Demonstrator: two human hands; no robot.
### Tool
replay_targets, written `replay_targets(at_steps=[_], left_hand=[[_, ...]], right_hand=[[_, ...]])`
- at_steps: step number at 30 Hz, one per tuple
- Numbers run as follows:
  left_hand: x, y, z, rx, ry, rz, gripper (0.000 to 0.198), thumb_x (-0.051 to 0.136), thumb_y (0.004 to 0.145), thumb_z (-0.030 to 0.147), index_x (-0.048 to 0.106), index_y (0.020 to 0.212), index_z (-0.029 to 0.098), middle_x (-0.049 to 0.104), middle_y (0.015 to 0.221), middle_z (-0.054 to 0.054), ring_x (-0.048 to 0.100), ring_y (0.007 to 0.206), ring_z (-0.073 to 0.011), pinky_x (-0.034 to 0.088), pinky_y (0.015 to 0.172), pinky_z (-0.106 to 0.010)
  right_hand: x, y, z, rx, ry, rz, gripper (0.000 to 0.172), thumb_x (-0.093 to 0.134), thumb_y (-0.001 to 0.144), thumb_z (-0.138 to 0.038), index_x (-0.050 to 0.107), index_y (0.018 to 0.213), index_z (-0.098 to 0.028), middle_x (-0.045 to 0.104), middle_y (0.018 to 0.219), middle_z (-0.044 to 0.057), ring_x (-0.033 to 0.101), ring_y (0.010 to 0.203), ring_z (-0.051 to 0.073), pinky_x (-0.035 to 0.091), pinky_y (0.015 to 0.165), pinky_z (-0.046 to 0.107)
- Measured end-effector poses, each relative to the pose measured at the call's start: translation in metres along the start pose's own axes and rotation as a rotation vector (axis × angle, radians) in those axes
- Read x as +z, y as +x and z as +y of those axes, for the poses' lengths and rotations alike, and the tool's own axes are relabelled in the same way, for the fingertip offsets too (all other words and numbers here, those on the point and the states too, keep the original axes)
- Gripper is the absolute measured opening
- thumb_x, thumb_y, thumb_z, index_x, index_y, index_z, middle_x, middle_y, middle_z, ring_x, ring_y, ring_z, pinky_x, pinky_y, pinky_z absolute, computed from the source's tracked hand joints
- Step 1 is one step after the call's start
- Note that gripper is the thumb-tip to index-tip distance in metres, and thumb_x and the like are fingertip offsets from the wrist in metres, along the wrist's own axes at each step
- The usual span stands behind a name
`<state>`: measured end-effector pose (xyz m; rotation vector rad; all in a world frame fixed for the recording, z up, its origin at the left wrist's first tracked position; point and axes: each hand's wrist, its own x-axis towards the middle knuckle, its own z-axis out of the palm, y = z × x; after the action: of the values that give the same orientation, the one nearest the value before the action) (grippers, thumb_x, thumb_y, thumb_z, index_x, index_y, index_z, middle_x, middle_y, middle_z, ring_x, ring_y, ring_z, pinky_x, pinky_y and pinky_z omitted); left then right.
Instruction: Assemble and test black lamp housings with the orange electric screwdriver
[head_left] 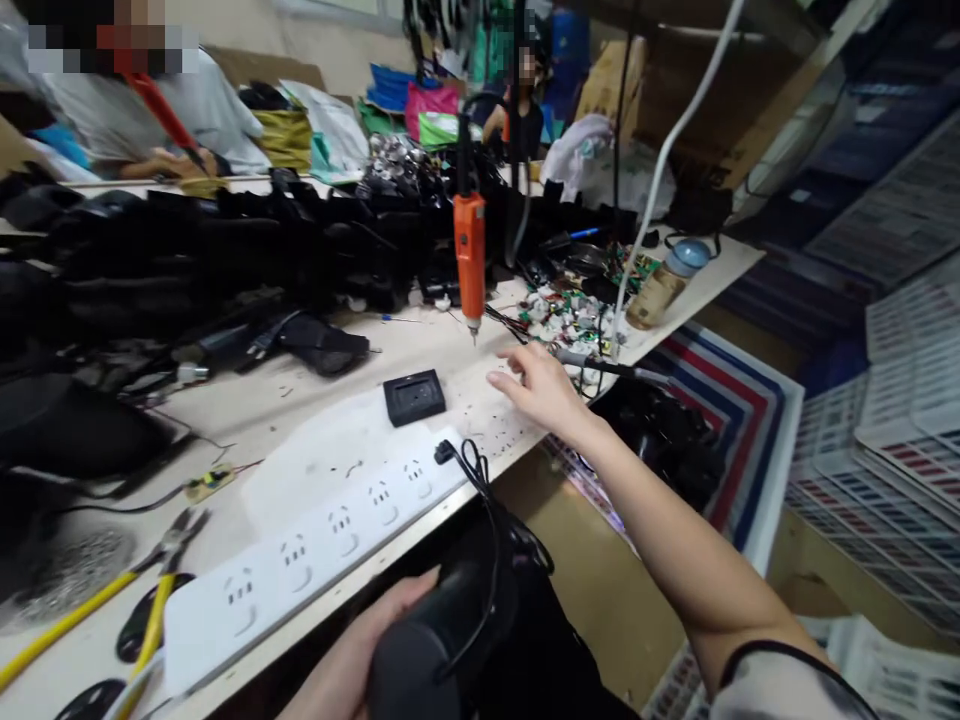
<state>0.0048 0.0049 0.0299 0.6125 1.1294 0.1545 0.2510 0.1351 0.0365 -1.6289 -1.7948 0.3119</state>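
My left hand (390,612), low in the view, is wrapped round a black rounded device (442,635) below the bench edge; most of its fingers are hidden behind it. A black cord (491,555) hangs by the device, and its plug (445,452) sits at the end of a white power strip (322,560). Over the bench reaches my right hand (536,385), fingers bent and apart, with nothing seen in them. Close to it are a hanging orange electric screwdriver (471,260) and a grey-and-black stick-shaped tool (589,360). A black rectangular tray (414,400) lies to its left.
Yellow-handled cutters (161,570) lie at the left. Black housings (225,240) are heaped along the bench back. Small parts (570,315) and a blue-lidded jar (664,290) stand on the right. A striped bag (720,440) is below. Other people sit beyond.
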Motion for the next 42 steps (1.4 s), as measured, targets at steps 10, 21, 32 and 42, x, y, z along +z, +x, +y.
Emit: replay_targets(at_steps=[10, 21, 32, 42], left_hand=[[0.033, 0.075, 0.016, -0.358, -0.435, 0.124, 0.025, 0.063, 0.083, 0.036, 0.06, 0.089, 0.012, 0.069, 0.063, -0.009, 0.066, 0.051, -0.0239, 0.058, 0.047, -0.04], [0.039, 0.082, 0.019, -0.392, -0.414, 0.188, 0.026, 0.061, 0.086, 0.036, 0.061, 0.086, 0.01, 0.069, 0.063, -0.011, 0.066, 0.051, -0.025, 0.058, 0.047, -0.038], [0.03, 0.078, 0.015, -0.395, -0.477, 0.186, 0.022, 0.058, 0.088, 0.035, 0.058, 0.088, 0.013, 0.069, 0.063, -0.01, 0.067, 0.053, -0.0257, 0.058, 0.049, -0.039], [0.025, 0.079, 0.007, -0.332, -0.442, 0.12, 0.025, 0.061, 0.085, 0.036, 0.061, 0.092, 0.012, 0.07, 0.065, -0.009, 0.066, 0.053, -0.0248, 0.058, 0.049, -0.041]], right_hand=[[-0.029, -0.022, -0.014, -0.055, -0.148, -0.381, 0.028, 0.062, 0.091, -0.022, 0.062, 0.115, -0.008, 0.056, 0.1, 0.01, 0.056, 0.092, 0.02, 0.042, 0.089, 0.031], [0.021, -0.012, -0.013, -0.192, -0.051, -0.519, 0.039, 0.056, 0.086, -0.004, 0.061, 0.124, -0.007, 0.056, 0.101, 0.011, 0.056, 0.099, 0.023, 0.042, 0.094, 0.031], [0.044, 0.007, -0.004, -0.35, 0.423, -0.763, 0.034, 0.053, 0.084, 0.003, 0.063, 0.116, -0.004, 0.059, 0.103, 0.009, 0.059, 0.095, 0.015, 0.045, 0.086, 0.023], [0.044, 0.013, -0.003, -0.357, 0.549, -0.97, 0.038, 0.054, 0.089, -0.004, 0.054, 0.127, 0.0, 0.056, 0.127, 0.017, 0.053, 0.118, 0.019, 0.039, 0.101, 0.024]])
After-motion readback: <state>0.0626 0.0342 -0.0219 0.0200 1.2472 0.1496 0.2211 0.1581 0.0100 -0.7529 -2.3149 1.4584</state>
